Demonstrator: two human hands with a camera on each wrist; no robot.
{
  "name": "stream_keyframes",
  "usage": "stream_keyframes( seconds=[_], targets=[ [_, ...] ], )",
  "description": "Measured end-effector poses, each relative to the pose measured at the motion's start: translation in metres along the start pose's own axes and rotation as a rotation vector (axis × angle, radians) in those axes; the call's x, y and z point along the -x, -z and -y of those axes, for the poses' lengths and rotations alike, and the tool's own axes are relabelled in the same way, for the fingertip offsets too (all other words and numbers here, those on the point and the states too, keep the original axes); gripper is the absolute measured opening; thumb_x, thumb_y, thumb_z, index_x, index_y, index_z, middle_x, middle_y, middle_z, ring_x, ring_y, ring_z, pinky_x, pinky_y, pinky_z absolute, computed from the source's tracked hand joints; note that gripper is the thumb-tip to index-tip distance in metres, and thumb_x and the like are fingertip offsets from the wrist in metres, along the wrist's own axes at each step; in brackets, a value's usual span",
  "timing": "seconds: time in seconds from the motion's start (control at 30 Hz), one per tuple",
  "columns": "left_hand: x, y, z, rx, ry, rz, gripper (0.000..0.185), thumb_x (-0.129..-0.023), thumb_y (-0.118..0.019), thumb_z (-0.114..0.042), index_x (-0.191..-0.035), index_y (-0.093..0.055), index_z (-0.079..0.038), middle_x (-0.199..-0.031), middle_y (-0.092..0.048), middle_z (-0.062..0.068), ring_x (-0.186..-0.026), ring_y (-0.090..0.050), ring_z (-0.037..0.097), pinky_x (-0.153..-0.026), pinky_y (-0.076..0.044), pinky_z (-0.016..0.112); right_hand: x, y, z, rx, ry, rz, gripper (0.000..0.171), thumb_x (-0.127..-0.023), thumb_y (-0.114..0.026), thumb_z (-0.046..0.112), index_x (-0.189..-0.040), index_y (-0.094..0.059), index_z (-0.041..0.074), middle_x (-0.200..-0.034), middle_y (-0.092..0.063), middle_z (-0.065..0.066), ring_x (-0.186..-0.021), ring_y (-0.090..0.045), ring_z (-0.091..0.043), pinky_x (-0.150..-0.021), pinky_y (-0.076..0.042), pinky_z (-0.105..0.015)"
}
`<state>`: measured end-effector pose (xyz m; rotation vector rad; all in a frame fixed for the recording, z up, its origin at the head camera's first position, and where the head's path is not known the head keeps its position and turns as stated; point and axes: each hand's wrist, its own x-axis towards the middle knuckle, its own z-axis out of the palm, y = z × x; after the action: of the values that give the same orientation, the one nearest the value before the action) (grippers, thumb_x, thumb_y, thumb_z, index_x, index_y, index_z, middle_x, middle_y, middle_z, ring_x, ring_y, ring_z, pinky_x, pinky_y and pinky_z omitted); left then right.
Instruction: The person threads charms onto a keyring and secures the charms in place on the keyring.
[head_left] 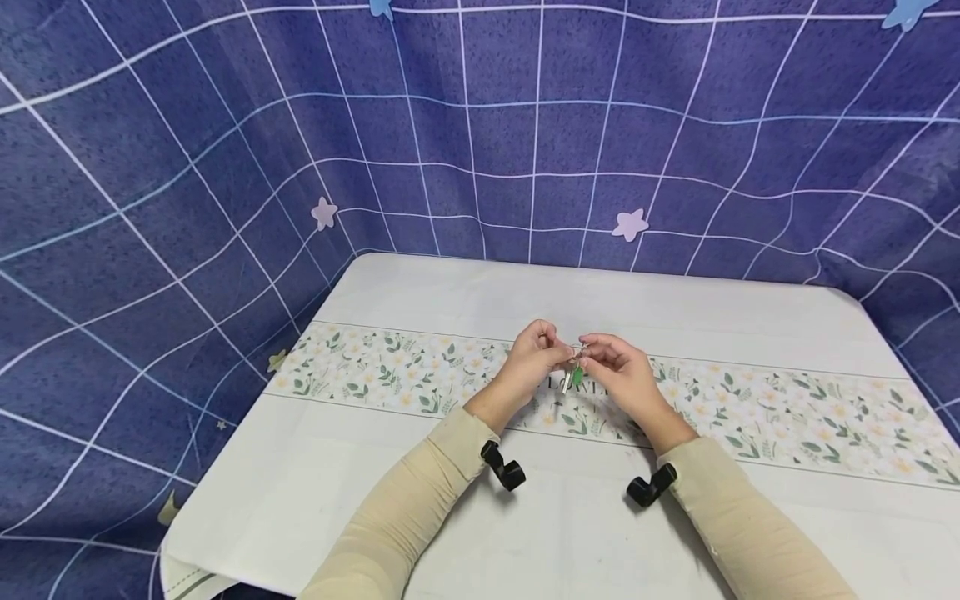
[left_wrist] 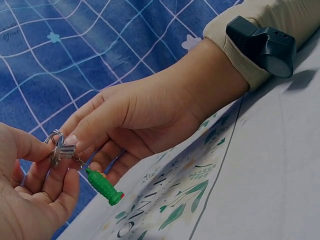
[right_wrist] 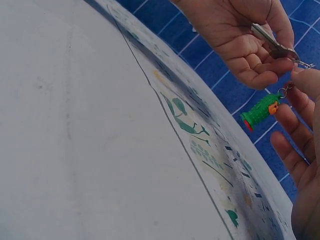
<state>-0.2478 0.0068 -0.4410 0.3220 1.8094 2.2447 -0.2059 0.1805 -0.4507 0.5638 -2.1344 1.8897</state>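
Blue cloth with a white grid and pale star shapes (head_left: 630,224) hangs behind and beside the desk (head_left: 420,533), which wears a white cover with a band of flowers and leaves (head_left: 795,417) running across it. Both hands are raised just above that band near the middle of the desk, and nothing else lies between them and the cloth. Cream sleeves (head_left: 408,508) reach to the wrists, each carrying a small black camera (head_left: 504,468). From the head view the thing between the hands is only a glint of metal and a green speck. The left wrist view shows it plainly: a key ring (left_wrist: 56,137) with a green toy charm (left_wrist: 104,187) dangling below on a short chain, clear of the desk. The right wrist view adds a silver key (right_wrist: 272,44) lying across the curled fingers of the left hand (head_left: 534,357), and shows the charm's orange and red markings. The left hand's grip is closed on the key, thumb and fingers pinching it. The right hand (head_left: 617,367) pinches the ring with thumb and forefinger, its other fingers loosely curled beneath.
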Motion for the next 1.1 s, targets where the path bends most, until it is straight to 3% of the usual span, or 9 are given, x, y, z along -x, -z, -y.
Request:
stream_keyframes(
  seconds=[0.17, 0.47, 0.7, 0.9, 1.1],
  targets=[
    [0.000, 0.000, -0.001, -0.016, 0.005, -0.006, 0.028, -0.093, -0.058, 0.011, -0.090, -0.040, -0.011, -0.080, -0.062, 0.004, -0.073, -0.066, 0.014, -0.075, -0.057, 0.027, 0.000, 0.001, 0.000, 0.006, -0.015, 0.006, 0.031, -0.094, -0.064, -0.008, -0.124, -0.060, -0.012, -0.099, -0.069, -0.024, -0.083, -0.067, -0.009, -0.077, -0.056, -0.021],
    [0.000, 0.000, -0.003, -0.034, 0.010, -0.005, 0.027, -0.094, -0.058, 0.009, -0.091, -0.040, -0.011, -0.083, -0.063, 0.004, -0.076, -0.066, 0.013, -0.075, -0.056, 0.027, -0.003, 0.000, -0.004, -0.040, 0.023, -0.031, 0.036, -0.088, -0.064, -0.018, -0.124, -0.057, -0.015, -0.099, -0.065, -0.035, -0.085, -0.069, -0.013, -0.080, -0.058, -0.022],
    [0.000, 0.001, -0.001, -0.037, 0.005, -0.006, 0.029, -0.093, -0.058, 0.011, -0.091, -0.039, -0.011, -0.081, -0.061, 0.003, -0.076, -0.066, 0.012, -0.073, -0.056, 0.025, -0.004, 0.002, -0.030, -0.018, 0.044, -0.049, 0.032, -0.089, -0.068, -0.013, -0.121, -0.062, -0.010, -0.094, -0.069, -0.021, -0.083, -0.067, -0.007, -0.078, -0.056, -0.019],
    [0.000, -0.001, 0.000, -0.031, -0.002, -0.010, 0.029, -0.092, -0.059, 0.012, -0.091, -0.040, -0.011, -0.081, -0.060, 0.003, -0.075, -0.066, 0.013, -0.073, -0.056, 0.026, -0.003, 0.003, -0.031, -0.006, 0.049, -0.063, 0.030, -0.090, -0.070, -0.008, -0.120, -0.064, -0.009, -0.094, -0.069, -0.023, -0.083, -0.067, -0.008, -0.079, -0.056, -0.020],
    [0.001, -0.002, 0.000, -0.024, 0.005, -0.008, 0.030, -0.092, -0.059, 0.013, -0.090, -0.039, -0.010, -0.080, -0.061, 0.004, -0.074, -0.067, 0.013, -0.072, -0.057, 0.025, -0.003, 0.003, -0.027, 0.011, 0.013, -0.087, 0.029, -0.090, -0.070, -0.008, -0.119, -0.064, -0.010, -0.092, -0.071, -0.016, -0.082, -0.067, -0.006, -0.079, -0.055, -0.019]
  ],
)
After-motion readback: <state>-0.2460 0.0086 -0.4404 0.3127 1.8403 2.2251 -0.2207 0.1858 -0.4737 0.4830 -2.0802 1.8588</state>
